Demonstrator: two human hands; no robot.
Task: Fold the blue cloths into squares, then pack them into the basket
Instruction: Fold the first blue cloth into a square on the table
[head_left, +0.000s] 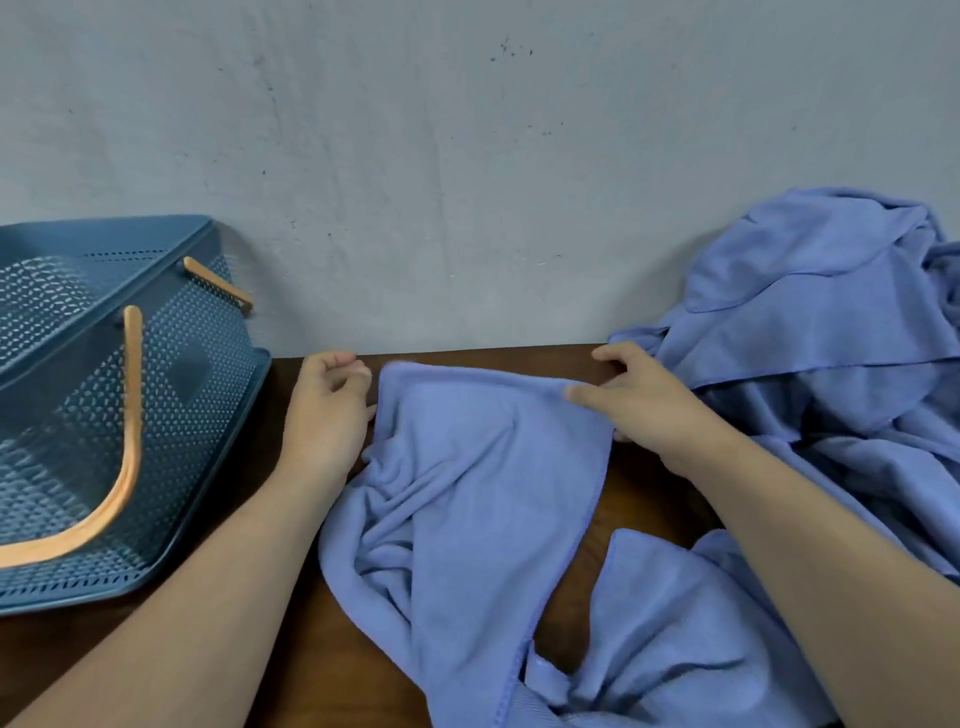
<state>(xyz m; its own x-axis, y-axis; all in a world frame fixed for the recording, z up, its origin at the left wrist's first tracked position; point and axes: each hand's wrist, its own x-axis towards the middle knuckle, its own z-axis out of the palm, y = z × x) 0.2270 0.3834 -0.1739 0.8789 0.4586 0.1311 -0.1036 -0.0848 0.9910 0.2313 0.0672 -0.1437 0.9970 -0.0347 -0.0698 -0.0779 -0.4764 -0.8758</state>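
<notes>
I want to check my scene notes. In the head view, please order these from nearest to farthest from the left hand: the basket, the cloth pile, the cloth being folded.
1. The cloth being folded: in the middle, touching the left hand.
2. The basket: just to its left.
3. The cloth pile: far right, beyond the right hand.

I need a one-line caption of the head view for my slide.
Left hand and right hand hold a blue cloth on the brown table, between the blue basket and a cloth pile.
</notes>
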